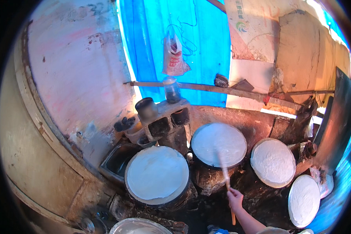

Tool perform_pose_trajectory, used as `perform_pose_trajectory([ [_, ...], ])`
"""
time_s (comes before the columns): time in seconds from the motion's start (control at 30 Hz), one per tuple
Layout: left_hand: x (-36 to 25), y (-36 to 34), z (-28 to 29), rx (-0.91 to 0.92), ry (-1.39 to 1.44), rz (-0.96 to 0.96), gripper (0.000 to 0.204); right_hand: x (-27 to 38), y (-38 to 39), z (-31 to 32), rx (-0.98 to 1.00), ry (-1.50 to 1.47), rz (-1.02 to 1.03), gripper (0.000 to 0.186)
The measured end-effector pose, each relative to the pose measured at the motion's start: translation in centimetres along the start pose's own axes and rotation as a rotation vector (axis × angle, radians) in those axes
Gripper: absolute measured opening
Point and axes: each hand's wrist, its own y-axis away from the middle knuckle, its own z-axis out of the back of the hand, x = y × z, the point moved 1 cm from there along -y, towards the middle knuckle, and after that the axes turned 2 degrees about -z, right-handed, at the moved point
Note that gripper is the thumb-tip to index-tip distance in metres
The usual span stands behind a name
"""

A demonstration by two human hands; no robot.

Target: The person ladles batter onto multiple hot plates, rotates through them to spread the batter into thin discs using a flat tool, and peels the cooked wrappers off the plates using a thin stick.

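My right hand [235,199] is closed around the brown wooden handle of a long thin tool [227,180]. Its pale far part is smeared by motion, so I cannot tell whether it is a spatula or a brush. That part reaches over the near edge of the round back griddle [202,161], which is covered with a white batter layer [210,137]. To the left, another round griddle [156,202] bears a smooth white sheet [158,171]. White rounds also lie on the right griddle [273,162] and at the far right [304,201]. My left hand is out of view.
Behind the griddles, a block stand [165,113] holds a dark pot [145,108] and a clear jar [171,90]. A dark tray [123,156] sits at the left. The rim of a pale basin [138,222] shows at the lower edge. A plastic bag [175,56] hangs above.
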Motion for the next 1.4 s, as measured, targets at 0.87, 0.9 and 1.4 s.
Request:
perform_pose_trajectory([
  [0.87,10.3,5.9,13.4,-0.2,-1.29,-0.291,0.008,2.1,-5.4,-24.9,0.376,0.374,0.034,0.02],
  [0.9,10.5,6.2,14.4,-0.21,-1.292,-0.305,0.008,3.1,-4.3,-25.0,0.348,0.434,0.033,0.014],
  [1.4,5.0,9.6,14.1,0.04,-1.328,-0.357,0.02,11.0,10.0,-19.4,0.348,-0.122,0.212,0.012],
])
